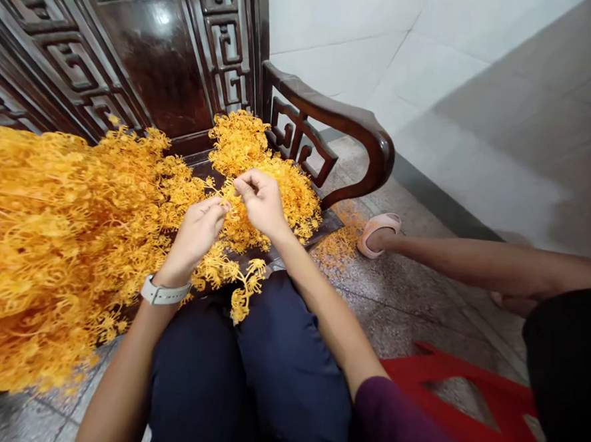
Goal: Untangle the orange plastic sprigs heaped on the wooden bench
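My left hand (201, 230), with a pale watch on its wrist, pinches a small piece of an orange-yellow plastic flower sprig (226, 191). Just right of it and a little higher, my right hand (260, 199) is closed in a pinch on the same sprig. The fine parts between the fingertips are too small to make out. Below and around both hands lie more orange sprigs on the wooden bench. One branched sprig (247, 288) hangs over the edge against my dark trousers. A large heap of sprigs (64, 233) fills the left side.
A dark carved wooden bench has a curved armrest (342, 120) at the right. Behind it stands a pale tiled wall (347, 31). Loose orange bits (342, 240) lie on the floor near another person's sandalled foot (379, 234). A red plastic stool (465, 391) is at lower right.
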A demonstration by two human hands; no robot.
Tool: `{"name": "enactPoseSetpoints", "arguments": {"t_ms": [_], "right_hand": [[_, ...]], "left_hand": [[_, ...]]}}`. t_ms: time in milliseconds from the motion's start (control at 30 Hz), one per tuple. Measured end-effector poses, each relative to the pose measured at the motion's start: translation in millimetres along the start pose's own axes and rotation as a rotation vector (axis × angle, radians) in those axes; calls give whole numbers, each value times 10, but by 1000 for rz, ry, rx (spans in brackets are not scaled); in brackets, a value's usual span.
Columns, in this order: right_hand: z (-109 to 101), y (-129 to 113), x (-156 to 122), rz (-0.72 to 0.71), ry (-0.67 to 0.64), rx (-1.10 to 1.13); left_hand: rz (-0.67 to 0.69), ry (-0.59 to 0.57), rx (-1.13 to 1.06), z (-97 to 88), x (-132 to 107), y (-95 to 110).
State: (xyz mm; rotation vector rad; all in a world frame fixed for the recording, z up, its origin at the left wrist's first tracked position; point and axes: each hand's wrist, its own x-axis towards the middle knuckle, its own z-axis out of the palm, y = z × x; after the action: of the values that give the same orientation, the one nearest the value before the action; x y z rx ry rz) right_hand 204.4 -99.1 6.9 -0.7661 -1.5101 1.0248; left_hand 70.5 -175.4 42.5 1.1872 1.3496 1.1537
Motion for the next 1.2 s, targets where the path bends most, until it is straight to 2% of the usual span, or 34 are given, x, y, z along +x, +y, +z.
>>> {"name": "enactPoseSetpoints", "arguments": {"t_ms": [67,100,200,233,333,367,433,567,700,833,967,1067,1200], "right_hand": [[-25,40,87,-50,76,-145],[-79,60,157,-67,154,-224],[-390,140,435,-38,475,-420],[-510,174,525,-3,473,-463],[-748,266,684,-9,185,-525],[-769,282,692,-15,105,-543],[-746,284,660,-8,37,-593],[-675,222,536,12,63,-757],[-753,211,480,-39,92,-908],[-811,198,467,20,46,-916],[-784,115,444,59,59,-947],[-759,116,440,62,55,-954],[-686,149,386,23,114,-820]], "left_hand": [[19,25,10,-18,-33,-51],[24,35,13,-39,-56,-72],[13,61,-5,-142,-139,-121],[7,76,-19,-181,-159,-136],[0,114,-66,-267,-172,-180],[0,115,-79,-277,-162,-195],[0,108,-98,-269,-135,-224],[1,77,-137,-196,-106,-268],[51,14,-200,-165,-98,-292],[79,43,-223,-163,-75,-319],[86,112,-254,-128,-33,-354],[94,119,-256,-92,-6,-369],[97,125,-205,-55,14,-382]]}}
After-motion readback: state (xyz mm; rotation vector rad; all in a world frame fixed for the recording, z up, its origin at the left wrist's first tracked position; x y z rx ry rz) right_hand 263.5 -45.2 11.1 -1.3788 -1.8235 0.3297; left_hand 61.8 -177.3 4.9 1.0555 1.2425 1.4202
